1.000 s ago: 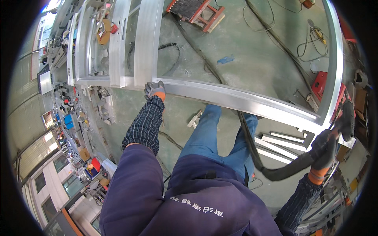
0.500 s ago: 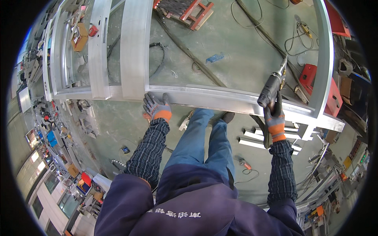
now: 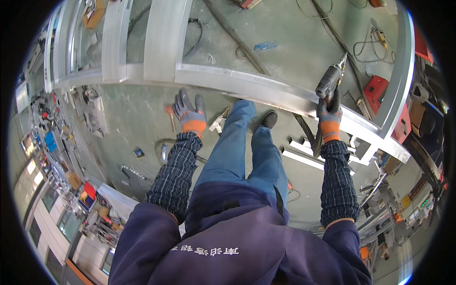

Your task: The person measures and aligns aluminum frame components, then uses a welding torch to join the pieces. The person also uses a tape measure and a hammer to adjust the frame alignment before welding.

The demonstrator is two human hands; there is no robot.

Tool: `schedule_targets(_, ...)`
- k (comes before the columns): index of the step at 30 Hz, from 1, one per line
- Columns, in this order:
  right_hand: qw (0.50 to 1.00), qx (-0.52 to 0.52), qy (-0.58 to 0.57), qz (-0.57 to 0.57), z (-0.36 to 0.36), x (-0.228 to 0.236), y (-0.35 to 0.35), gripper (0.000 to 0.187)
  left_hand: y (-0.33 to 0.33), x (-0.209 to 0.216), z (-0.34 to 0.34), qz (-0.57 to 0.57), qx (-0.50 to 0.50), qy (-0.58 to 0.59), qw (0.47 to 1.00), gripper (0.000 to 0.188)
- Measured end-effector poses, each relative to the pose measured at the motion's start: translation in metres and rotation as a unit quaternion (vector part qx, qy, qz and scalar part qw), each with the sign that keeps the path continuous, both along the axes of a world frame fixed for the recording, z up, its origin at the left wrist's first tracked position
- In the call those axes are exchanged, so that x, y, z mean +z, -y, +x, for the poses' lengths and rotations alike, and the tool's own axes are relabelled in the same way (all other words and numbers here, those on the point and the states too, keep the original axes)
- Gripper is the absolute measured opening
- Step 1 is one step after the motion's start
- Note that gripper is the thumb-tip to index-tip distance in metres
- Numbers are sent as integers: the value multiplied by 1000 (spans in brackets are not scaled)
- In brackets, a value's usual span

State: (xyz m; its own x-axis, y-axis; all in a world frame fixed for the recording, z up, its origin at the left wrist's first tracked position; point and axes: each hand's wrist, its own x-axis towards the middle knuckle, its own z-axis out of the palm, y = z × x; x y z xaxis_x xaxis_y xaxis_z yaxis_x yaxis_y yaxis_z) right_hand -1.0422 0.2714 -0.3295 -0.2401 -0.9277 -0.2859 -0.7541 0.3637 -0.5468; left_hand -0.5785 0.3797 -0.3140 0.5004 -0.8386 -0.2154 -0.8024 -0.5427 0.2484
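My right hand (image 3: 329,115), in a grey and orange work glove, grips a black pneumatic drill (image 3: 328,81) by its handle. The tool's slim metal tip points up and away, above the right part of a silver metal frame (image 3: 266,91). Gloved the same way, my left hand (image 3: 191,112) is off the frame, just on my side of its long near rail. Its fingers are stretched out and slightly apart, with nothing in them. Two broad flat metal bars (image 3: 164,38) run away from the rail at the left.
Below the rail a hammer (image 3: 170,116) lies on the green floor near my left hand. White metal profiles (image 3: 304,156) lie by my right forearm. Red metal boxes (image 3: 376,90), hoses and a cable coil (image 3: 375,45) are beyond, right. Crowded shelves of parts line the left.
My left hand has come off the rail and now hovers nearer me. The frame sits higher in view as I have stepped or leaned back. The drill stays in my right hand.
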Motion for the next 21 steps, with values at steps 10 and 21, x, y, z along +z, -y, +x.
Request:
schedule_targets(10,971,-69,228,7,-10,-15,-9,73,-334,-41,-54,210,376,-254,866,74)
schedule_targets(21,983,96,-44,-152,-32,21,-47,80,-434,-29,-114,100,459,-446,762,66)
